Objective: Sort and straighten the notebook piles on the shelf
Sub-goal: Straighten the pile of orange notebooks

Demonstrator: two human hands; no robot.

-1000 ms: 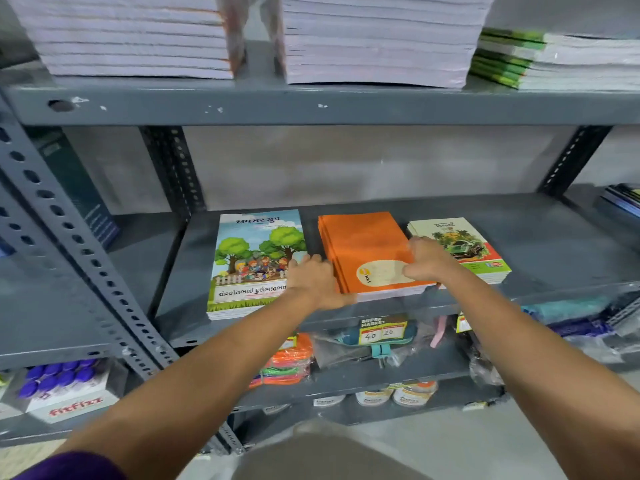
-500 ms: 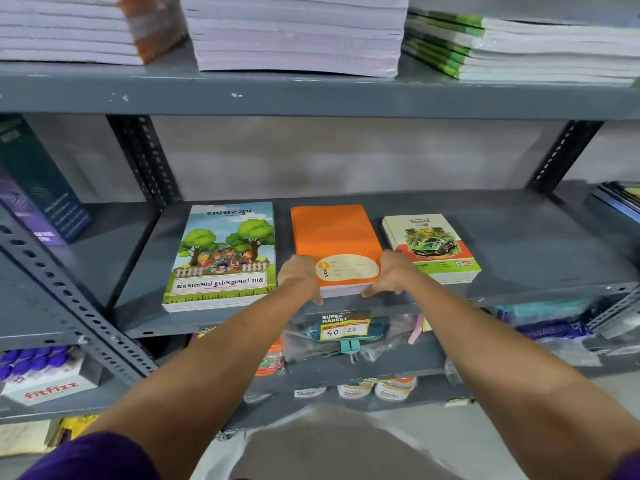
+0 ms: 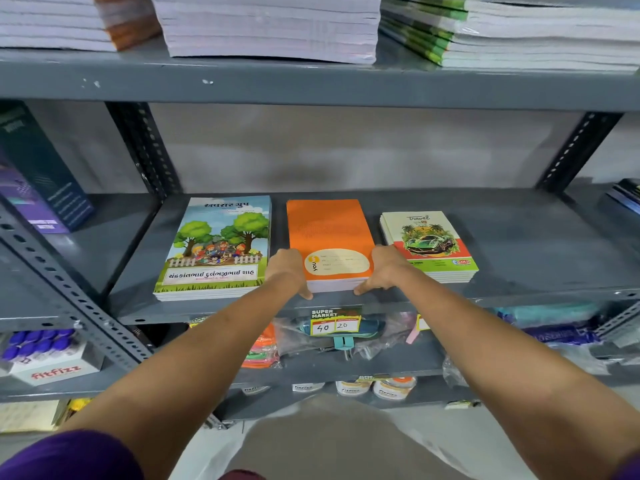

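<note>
Both hands clasp the orange pile by its near corners on the grey shelf: the left hand presses the left edge, the right hand the right edge, thumbs along the front face of the pile and fingertips down at the shelf lip — a flat squeeze from both sides, not a lift. The pile lies square to the shelf front, between the hands. Just left of the left hand lies the tree-cover pile, slightly skewed, close to that hand but apart from the orange pile. Just right of the right hand lies the car-cover pile, smaller, its near left corner hidden behind that hand. Above the grip, the upper shelf holds three taller stacks of notebooks, page edges outward. Below the grip, the lower shelf holds plastic-bagged goods with a price tag reading 40 and 20 — their contents are unclear.
</note>
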